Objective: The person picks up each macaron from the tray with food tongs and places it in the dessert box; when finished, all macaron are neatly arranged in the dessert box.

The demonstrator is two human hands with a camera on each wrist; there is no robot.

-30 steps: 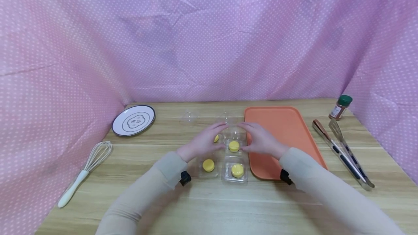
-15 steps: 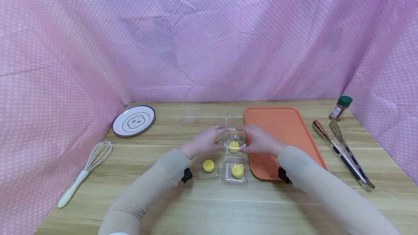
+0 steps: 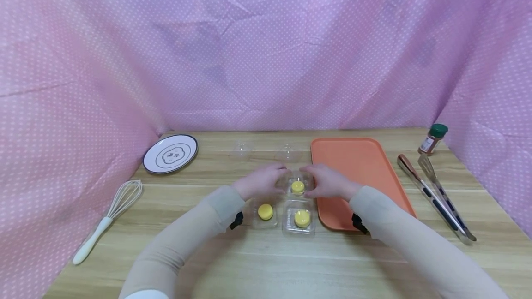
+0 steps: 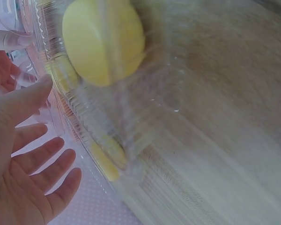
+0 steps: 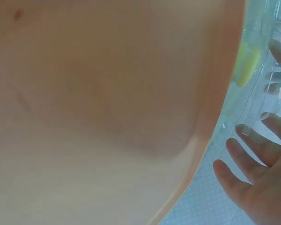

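Note:
A clear plastic lid (image 3: 300,176) sits over a clear box holding a yellow macaron (image 3: 298,187). From the left, my left hand (image 3: 262,182) grips the lid's side, its thumb (image 4: 30,96) at the plastic and the other fingers spread. On the opposite side my right hand (image 3: 331,182) holds the lid, and its fingers (image 5: 257,143) reach along the edge. Nearer to me, another macaron (image 3: 265,212) lies in a box at left, and a third macaron (image 3: 302,218) in a box (image 3: 298,230) at right. My left hand covers the spot behind the left one.
Domed clear lids (image 3: 241,149) stand at the back. An orange tray (image 3: 353,160) lies beside the boxes, under my right wrist. At far right are tongs (image 3: 434,193), a metal utensil (image 3: 444,195) and a green-capped jar (image 3: 433,139). A plate (image 3: 170,153) and whisk (image 3: 108,220) are at left.
Both hands have come down slightly toward me, bringing the clear lid lower onto the back right box. The macarons and other things have stayed put.

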